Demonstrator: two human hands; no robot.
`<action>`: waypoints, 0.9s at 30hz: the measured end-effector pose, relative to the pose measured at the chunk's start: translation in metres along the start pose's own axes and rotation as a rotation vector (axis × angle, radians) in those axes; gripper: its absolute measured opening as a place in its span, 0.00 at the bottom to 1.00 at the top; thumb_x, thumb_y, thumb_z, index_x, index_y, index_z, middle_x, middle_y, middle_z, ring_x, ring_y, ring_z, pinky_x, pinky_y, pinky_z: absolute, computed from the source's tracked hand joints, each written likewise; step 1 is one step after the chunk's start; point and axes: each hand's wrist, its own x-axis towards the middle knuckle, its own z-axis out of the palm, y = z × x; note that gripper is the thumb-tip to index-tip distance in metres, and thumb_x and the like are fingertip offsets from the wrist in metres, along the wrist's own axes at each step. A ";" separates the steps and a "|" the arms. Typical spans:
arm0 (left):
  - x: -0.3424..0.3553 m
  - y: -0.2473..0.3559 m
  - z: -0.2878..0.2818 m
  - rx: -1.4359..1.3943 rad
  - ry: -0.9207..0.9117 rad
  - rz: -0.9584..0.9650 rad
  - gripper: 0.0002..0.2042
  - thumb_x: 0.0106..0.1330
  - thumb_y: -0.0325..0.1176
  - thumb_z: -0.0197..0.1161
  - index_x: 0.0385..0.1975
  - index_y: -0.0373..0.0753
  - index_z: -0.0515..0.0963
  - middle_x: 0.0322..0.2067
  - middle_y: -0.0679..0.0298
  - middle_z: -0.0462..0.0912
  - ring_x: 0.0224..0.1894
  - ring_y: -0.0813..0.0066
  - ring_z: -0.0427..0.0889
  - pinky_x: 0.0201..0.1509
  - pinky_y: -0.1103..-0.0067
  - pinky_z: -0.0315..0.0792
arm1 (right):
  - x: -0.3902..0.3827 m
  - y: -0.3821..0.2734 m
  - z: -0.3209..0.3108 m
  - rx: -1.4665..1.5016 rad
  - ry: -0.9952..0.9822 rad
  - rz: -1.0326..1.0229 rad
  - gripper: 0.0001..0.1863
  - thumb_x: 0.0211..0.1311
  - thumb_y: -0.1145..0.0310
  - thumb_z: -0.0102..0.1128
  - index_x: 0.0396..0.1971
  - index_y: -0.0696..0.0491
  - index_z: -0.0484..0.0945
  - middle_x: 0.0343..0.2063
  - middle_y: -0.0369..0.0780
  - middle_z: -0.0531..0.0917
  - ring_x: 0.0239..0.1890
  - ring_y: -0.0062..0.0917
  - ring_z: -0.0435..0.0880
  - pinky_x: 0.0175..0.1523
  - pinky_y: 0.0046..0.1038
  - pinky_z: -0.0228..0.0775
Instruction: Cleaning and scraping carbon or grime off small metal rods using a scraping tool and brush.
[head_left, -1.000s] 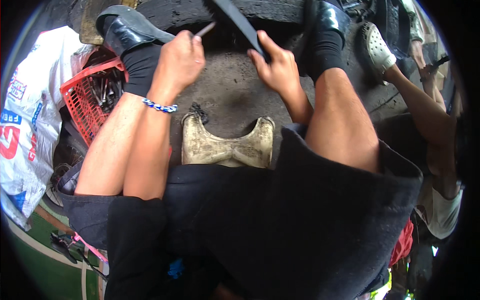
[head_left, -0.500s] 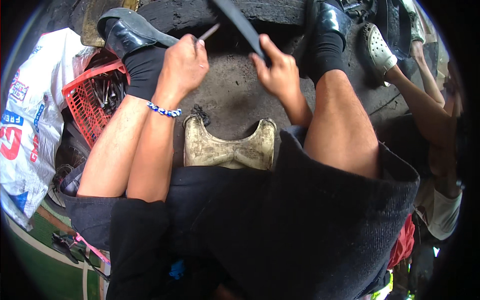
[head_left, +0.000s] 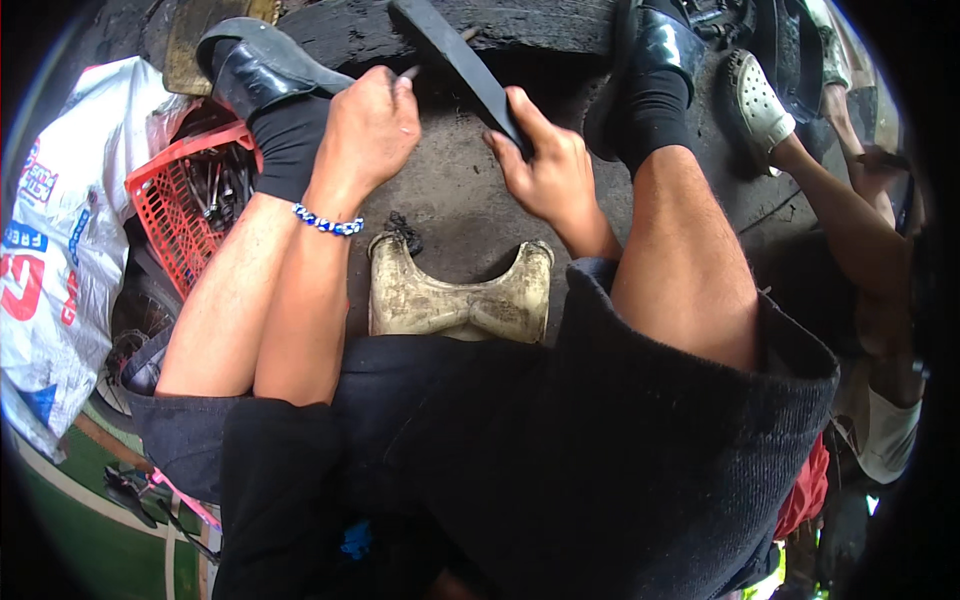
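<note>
My left hand [head_left: 372, 125] is closed in a fist, with a beaded bracelet at its wrist. A thin, narrow blade-like tool [head_left: 411, 72] sticks out of it towards the far right; its handle is hidden in the fist. My right hand [head_left: 548, 165] grips the near end of a flat, dark grey strip [head_left: 455, 62], thumb on one side and fingers on the other. The strip slants up to the far left, its far end in front of a dark, rough timber. The tool points at the strip and seems to pass behind it.
Between my legs stands a worn, cream-coloured curved seat [head_left: 460, 305]. A red plastic crate [head_left: 170, 185] with metal tools is by my left leg, beside a white printed sack [head_left: 75, 230]. At the right is another person's foot in a pale clog [head_left: 757, 105].
The strip in my right hand has shifted to the left and its far end shows more. Less of the tool shows beyond my left fist, which has hardly moved.
</note>
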 end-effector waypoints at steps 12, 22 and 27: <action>0.005 0.004 -0.010 0.104 0.017 -0.060 0.12 0.64 0.33 0.54 0.24 0.30 0.72 0.23 0.40 0.76 0.31 0.39 0.78 0.34 0.59 0.73 | 0.045 -0.034 -0.003 -0.017 0.245 -0.005 0.23 0.53 0.63 0.67 0.49 0.52 0.76 0.28 0.52 0.82 0.33 0.43 0.84 0.34 0.35 0.76; 0.005 -0.018 0.001 0.030 0.033 -0.051 0.12 0.66 0.33 0.53 0.24 0.31 0.70 0.21 0.42 0.74 0.29 0.39 0.76 0.31 0.61 0.70 | -0.065 0.021 -0.004 0.011 -0.015 0.153 0.24 0.55 0.75 0.62 0.53 0.64 0.71 0.38 0.56 0.82 0.40 0.38 0.85 0.45 0.29 0.75; 0.004 -0.002 -0.007 0.045 0.018 -0.101 0.11 0.64 0.32 0.54 0.24 0.30 0.71 0.22 0.39 0.75 0.31 0.38 0.77 0.33 0.57 0.72 | 0.017 -0.036 0.004 -0.011 0.092 0.015 0.23 0.55 0.63 0.63 0.51 0.47 0.71 0.24 0.47 0.81 0.27 0.45 0.82 0.31 0.41 0.73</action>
